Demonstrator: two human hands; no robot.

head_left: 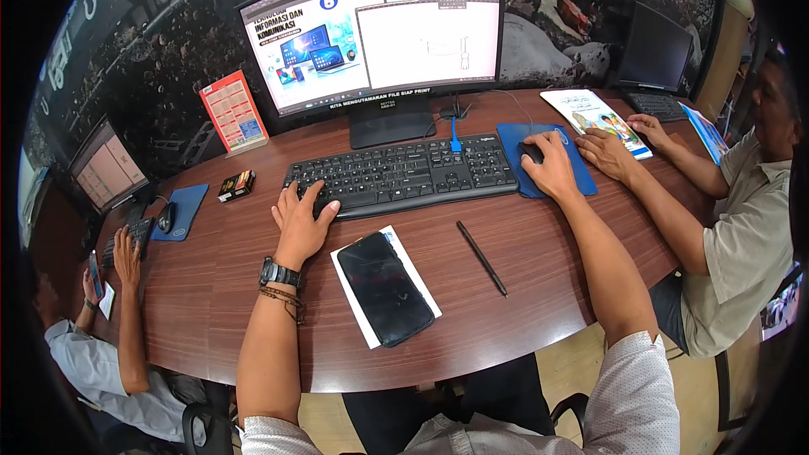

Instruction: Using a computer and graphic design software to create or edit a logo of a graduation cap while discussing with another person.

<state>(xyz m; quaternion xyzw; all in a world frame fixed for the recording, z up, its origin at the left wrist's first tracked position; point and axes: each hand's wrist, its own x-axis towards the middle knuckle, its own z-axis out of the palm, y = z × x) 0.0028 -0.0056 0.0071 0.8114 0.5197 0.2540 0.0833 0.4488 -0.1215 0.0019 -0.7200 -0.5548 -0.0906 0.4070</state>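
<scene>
Spreading the left hand point(302, 223) over the left end of the keyboard point(396, 175), fingers fanned apart and pinching nothing, probably to have several keys within reach at once. Too fine to tell whether any key is pressed down. Over on the right, curling the right hand point(553, 168) loosely round the mouse point(531, 153), palm low behind it, presumably for steering and clicking in one hold. Placed well, too: on a blue pad point(583, 180) just beside the keyboard's right end, likely for smooth gliding and a short reach. Up behind the keys, a wide monitor point(421, 46), apparently set square-on for easy viewing. Down now to the near part of the counter point(211, 295): phone point(383, 286) lying screen-up on a white card point(402, 256), between the arms, seemingly close for a glance yet out of the keyboard's way. Next, a black pen point(482, 259), lying apart from both arms, perhaps for quick picking up. Left of the monitor, a red calendar point(234, 114), propped upright, surely for easy reading. And beyond the pad, a co-worker's hand point(605, 154) resting on a booklet point(581, 108), maybe to steady it.
</scene>
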